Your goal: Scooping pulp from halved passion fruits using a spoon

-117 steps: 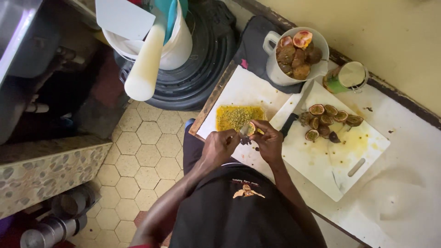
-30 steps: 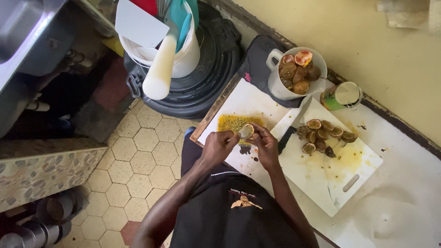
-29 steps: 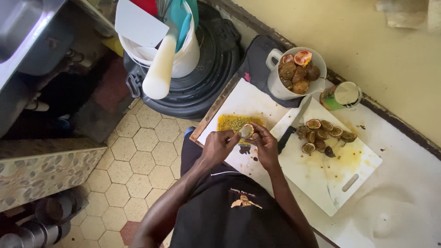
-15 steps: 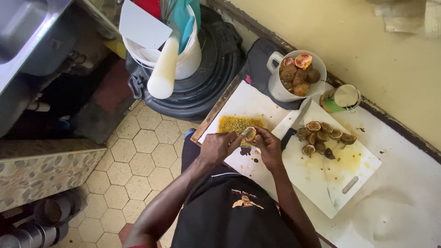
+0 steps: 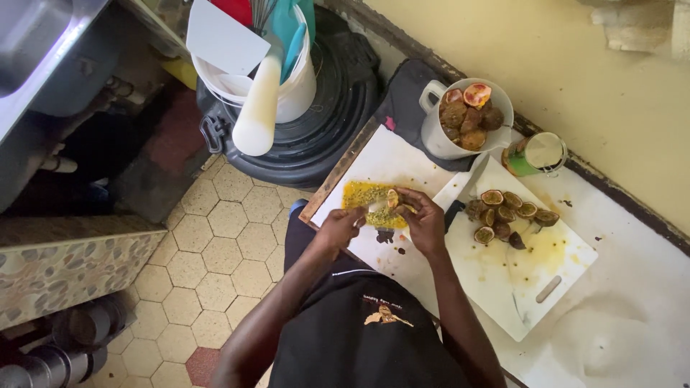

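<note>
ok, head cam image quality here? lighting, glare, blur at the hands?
Head view: soft, even daylight, no hard shadows; the white counter at lower right is nearly blown out. The left hand and right hand are slightly soft, so the halved fruit between them lacks detail. The area under the sink is dim.

white bucket (image 5: 295, 100): top cut off | left hand (image 5: 338, 228): tool too small

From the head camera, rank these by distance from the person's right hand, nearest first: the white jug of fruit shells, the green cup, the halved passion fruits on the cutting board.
From the right hand:
1. Halved passion fruits, just beside it on the white board.
2. White jug of fruit shells, beyond, toward the wall.
3. Green cup, farthest, against the wall.
</note>
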